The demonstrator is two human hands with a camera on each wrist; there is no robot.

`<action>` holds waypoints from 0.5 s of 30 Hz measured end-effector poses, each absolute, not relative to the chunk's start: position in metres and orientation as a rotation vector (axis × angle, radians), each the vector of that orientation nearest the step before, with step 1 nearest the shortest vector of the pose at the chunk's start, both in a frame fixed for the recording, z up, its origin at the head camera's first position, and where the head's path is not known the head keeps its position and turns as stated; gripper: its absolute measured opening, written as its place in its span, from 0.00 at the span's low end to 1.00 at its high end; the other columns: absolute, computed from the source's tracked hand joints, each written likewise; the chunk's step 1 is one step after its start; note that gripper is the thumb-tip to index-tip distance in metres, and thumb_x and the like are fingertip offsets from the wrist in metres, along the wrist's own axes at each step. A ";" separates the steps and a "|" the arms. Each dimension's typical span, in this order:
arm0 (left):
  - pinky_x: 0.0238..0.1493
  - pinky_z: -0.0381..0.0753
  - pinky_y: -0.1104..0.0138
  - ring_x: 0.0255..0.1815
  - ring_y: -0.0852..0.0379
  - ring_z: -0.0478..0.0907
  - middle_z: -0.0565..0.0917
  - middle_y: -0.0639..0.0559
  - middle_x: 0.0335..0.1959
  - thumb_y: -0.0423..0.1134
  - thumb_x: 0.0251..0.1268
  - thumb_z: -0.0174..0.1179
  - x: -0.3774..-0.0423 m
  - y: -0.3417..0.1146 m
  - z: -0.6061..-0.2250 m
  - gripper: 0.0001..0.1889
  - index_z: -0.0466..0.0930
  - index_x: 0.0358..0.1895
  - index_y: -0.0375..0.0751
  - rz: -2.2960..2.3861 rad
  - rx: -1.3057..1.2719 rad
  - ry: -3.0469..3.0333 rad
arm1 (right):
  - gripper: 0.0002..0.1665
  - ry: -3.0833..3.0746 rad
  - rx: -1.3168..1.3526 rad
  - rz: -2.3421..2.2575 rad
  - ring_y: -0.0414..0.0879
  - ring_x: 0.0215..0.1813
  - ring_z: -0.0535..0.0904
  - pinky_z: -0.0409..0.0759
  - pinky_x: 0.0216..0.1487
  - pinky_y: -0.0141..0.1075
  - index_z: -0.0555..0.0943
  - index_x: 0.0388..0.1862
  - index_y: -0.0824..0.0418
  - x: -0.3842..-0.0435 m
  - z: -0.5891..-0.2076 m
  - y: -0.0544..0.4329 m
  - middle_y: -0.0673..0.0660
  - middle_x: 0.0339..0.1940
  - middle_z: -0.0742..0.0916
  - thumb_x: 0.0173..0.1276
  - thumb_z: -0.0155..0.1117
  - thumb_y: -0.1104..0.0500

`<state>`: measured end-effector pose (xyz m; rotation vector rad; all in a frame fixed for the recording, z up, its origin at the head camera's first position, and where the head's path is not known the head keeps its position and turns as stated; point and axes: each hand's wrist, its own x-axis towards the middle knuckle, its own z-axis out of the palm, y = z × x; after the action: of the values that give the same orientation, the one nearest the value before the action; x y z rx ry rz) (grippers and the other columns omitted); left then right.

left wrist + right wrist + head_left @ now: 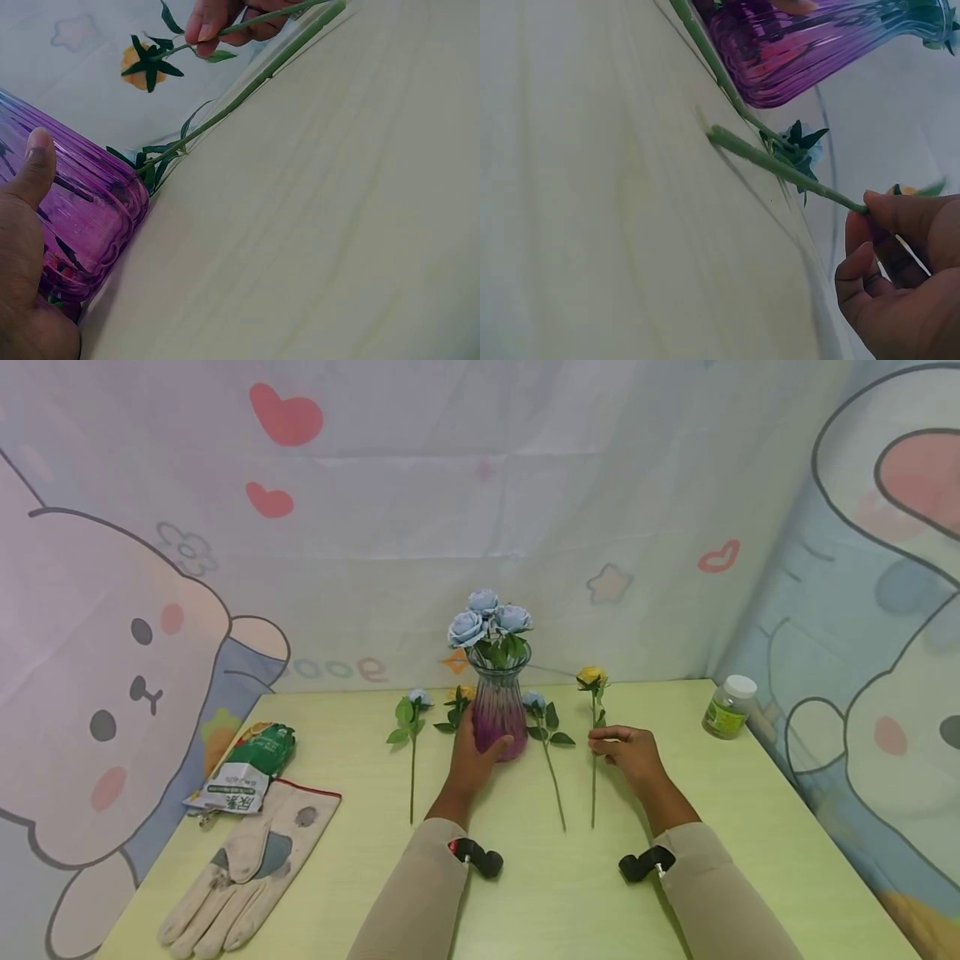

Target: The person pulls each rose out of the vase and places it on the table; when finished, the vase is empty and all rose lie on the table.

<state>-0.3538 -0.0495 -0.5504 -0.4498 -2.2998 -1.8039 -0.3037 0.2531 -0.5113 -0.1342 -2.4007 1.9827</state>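
A glass vase (498,697), clear at the top and purple below, stands upright on the table with several blue roses (483,614) in it. My left hand (474,752) grips its lower part from the left, the thumb in front. To the right, my right hand (628,752) pinches the stem of a yellow rose (592,677) between thumb and fingertips. In the right wrist view, that green stem (780,166) is lifted off the tabletop, its cut end toward the vase. A blue rose (534,700) lies between the vase and my right hand.
Left of the vase lie another blue rose (418,697) and a partly hidden yellow rose (459,695). Farther left are a green-and-white packet (251,768) and a pale work glove (262,860). A white-lidded jar (729,707) stands near the table's right edge. Behind hangs a printed cloth (570,485).
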 end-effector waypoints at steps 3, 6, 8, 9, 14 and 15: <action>0.91 0.57 0.45 0.90 0.39 0.59 0.60 0.39 0.89 0.52 0.72 0.73 -0.354 -0.050 -0.550 0.55 0.47 0.91 0.43 -1.792 -0.445 -2.308 | 0.20 -2.416 -0.133 1.962 0.32 0.43 0.87 0.86 0.48 0.31 0.88 0.62 0.70 -0.305 -0.515 0.255 0.44 0.47 0.94 0.79 0.72 0.59; 0.91 0.57 0.46 0.90 0.40 0.58 0.60 0.40 0.89 0.52 0.72 0.73 -0.353 -0.049 -0.551 0.55 0.46 0.91 0.44 -1.807 -0.444 -2.306 | 0.19 -2.414 -0.141 1.950 0.32 0.42 0.87 0.86 0.45 0.30 0.87 0.62 0.71 -0.306 -0.518 0.256 0.43 0.44 0.94 0.78 0.72 0.61; 0.91 0.57 0.46 0.90 0.40 0.58 0.60 0.40 0.89 0.51 0.72 0.73 -0.354 -0.049 -0.551 0.54 0.46 0.91 0.44 -1.819 -0.442 -2.302 | 0.20 -2.423 -0.128 1.931 0.32 0.42 0.86 0.85 0.45 0.30 0.87 0.62 0.72 -0.306 -0.520 0.256 0.43 0.45 0.94 0.78 0.72 0.61; 0.91 0.57 0.46 0.90 0.40 0.59 0.60 0.40 0.88 0.51 0.72 0.73 -0.354 -0.049 -0.551 0.54 0.46 0.91 0.44 -1.823 -0.442 -2.297 | 0.20 -2.425 -0.129 1.923 0.32 0.42 0.86 0.85 0.45 0.30 0.87 0.62 0.72 -0.307 -0.521 0.256 0.43 0.45 0.94 0.78 0.72 0.61; 0.91 0.57 0.46 0.90 0.40 0.58 0.60 0.39 0.88 0.50 0.72 0.73 -0.355 -0.049 -0.551 0.55 0.46 0.91 0.41 -1.815 -0.440 -2.294 | 0.20 -2.439 -0.109 1.869 0.33 0.41 0.84 0.84 0.44 0.30 0.88 0.62 0.72 -0.309 -0.526 0.258 0.48 0.49 0.94 0.77 0.73 0.61; 0.91 0.56 0.46 0.90 0.40 0.58 0.60 0.39 0.89 0.50 0.72 0.73 -0.354 -0.049 -0.551 0.55 0.46 0.91 0.41 -1.815 -0.440 -2.294 | 0.20 -2.440 -0.103 1.859 0.33 0.41 0.84 0.84 0.43 0.30 0.88 0.62 0.72 -0.310 -0.527 0.258 0.49 0.49 0.94 0.77 0.73 0.61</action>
<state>-0.3545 -0.0489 -0.5507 -0.4399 -2.2941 -1.8150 -0.3100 0.2578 -0.5271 -0.1027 -2.4400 1.8586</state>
